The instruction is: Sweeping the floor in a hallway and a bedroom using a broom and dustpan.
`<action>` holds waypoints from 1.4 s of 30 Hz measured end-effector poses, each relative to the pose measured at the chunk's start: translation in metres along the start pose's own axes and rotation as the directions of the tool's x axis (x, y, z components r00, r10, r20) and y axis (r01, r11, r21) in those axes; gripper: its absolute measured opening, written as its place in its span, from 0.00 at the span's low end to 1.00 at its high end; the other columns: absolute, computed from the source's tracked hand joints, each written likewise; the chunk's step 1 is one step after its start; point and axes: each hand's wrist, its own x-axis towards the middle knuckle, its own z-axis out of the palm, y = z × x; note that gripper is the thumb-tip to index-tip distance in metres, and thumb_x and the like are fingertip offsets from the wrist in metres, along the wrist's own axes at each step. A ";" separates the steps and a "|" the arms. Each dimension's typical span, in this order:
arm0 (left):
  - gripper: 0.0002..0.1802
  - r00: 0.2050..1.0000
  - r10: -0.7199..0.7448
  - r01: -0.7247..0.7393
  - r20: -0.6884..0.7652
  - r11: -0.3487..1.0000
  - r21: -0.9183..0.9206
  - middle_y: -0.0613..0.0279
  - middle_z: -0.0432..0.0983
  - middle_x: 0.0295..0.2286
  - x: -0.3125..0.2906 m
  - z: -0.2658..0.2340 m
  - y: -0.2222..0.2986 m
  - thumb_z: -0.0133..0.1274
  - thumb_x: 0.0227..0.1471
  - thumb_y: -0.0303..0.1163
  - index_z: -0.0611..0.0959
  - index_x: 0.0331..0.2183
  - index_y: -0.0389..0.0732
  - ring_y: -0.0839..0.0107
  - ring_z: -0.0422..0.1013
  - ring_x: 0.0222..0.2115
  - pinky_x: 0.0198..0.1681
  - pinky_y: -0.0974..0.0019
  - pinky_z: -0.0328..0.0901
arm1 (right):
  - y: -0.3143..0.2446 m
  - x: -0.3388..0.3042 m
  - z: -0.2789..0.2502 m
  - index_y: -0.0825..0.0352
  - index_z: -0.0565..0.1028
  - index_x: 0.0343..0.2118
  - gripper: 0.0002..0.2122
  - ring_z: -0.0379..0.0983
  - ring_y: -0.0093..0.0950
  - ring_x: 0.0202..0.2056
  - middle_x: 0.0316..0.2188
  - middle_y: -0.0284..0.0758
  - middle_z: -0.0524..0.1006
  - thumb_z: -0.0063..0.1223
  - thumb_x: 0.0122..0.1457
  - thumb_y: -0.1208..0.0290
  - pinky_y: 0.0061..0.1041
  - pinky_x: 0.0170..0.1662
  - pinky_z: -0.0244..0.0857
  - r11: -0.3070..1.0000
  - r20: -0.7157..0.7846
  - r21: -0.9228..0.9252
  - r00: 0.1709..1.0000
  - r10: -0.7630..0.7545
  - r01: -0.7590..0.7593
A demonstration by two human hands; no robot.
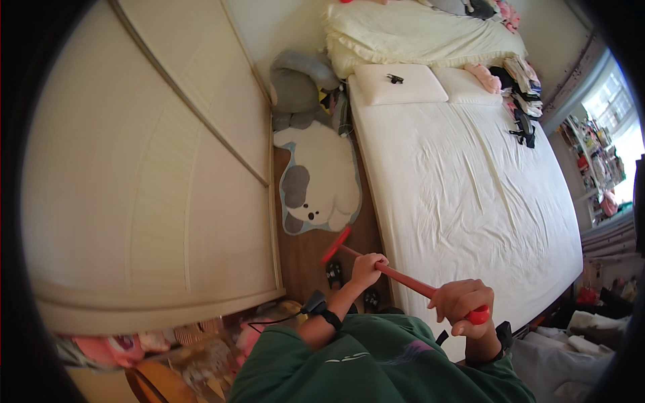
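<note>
A long red pole with a narrow crosswise red head (pixel 336 244) slants across my front; its exact kind cannot be made out. My left hand (pixel 368 270) is wrapped round the shaft close to the head. Higher up, beside the bed, my right hand (pixel 463 305) grips the shaft near its rounded red end cap (pixel 478 314). The head hangs over the wooden floor (pixel 302 258), just short of a white-and-grey animal-shaped rug (pixel 329 174). Its bristles or underside cannot be seen.
To the right stands a bed with a white sheet (pixel 463 195), pillows (pixel 403 84) and dark straps (pixel 524 129). Sliding wardrobe doors (pixel 161 168) line the left. A grey plush toy (pixel 295 84) sits beyond the rug. Piled belongings (pixel 121 346) lie at lower left.
</note>
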 end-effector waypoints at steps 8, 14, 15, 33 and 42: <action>0.04 0.962 0.267 -0.269 0.048 0.962 0.041 0.54 0.74 0.21 0.163 -0.040 -0.069 0.59 0.44 0.29 0.81 0.23 0.39 0.53 0.73 0.26 0.30 0.56 0.65 | 0.080 0.043 -0.003 0.67 0.73 0.16 0.19 0.71 0.30 0.18 0.13 0.32 0.71 0.61 0.56 0.58 0.35 0.35 0.70 0.964 -0.495 -0.264 0.854 -0.157 0.024; 0.09 0.917 0.285 -0.339 0.279 0.926 0.168 0.57 0.73 0.22 0.284 -0.081 -0.164 0.63 0.42 0.34 0.80 0.20 0.42 0.54 0.73 0.28 0.34 0.54 0.65 | 0.176 0.098 0.019 0.68 0.76 0.24 0.15 0.72 0.41 0.50 0.36 0.44 0.79 0.59 0.56 0.60 0.45 0.59 0.58 0.894 -0.761 -0.272 0.648 0.026 -0.356; 0.10 0.899 0.301 -0.377 0.318 0.901 0.214 0.58 0.74 0.23 0.304 -0.087 -0.183 0.64 0.41 0.35 0.79 0.19 0.43 0.55 0.73 0.30 0.36 0.54 0.65 | 0.194 0.104 0.022 0.69 0.76 0.24 0.13 0.70 0.43 0.54 0.42 0.45 0.78 0.59 0.56 0.62 0.45 0.60 0.57 0.875 -0.787 -0.249 0.613 0.068 -0.416; 0.05 0.193 0.191 -0.617 0.962 0.786 -0.032 0.63 0.80 0.28 0.136 -0.014 -0.155 0.57 0.43 0.33 0.85 0.27 0.53 0.61 0.74 0.38 0.58 0.47 0.55 | 0.159 0.056 0.191 0.73 0.72 0.22 0.16 0.74 0.44 0.50 0.41 0.50 0.79 0.55 0.59 0.64 0.41 0.58 0.61 0.731 -0.994 0.081 -0.112 0.006 -0.678; 0.05 0.053 0.351 -0.614 0.935 0.750 -0.247 0.65 0.80 0.27 0.089 -0.040 -0.077 0.57 0.43 0.33 0.83 0.27 0.55 0.62 0.74 0.36 0.55 0.45 0.56 | 0.075 0.031 0.238 0.71 0.72 0.19 0.17 0.76 0.44 0.46 0.37 0.52 0.79 0.57 0.56 0.62 0.44 0.57 0.62 0.792 -0.984 -0.028 -0.123 -0.130 -0.610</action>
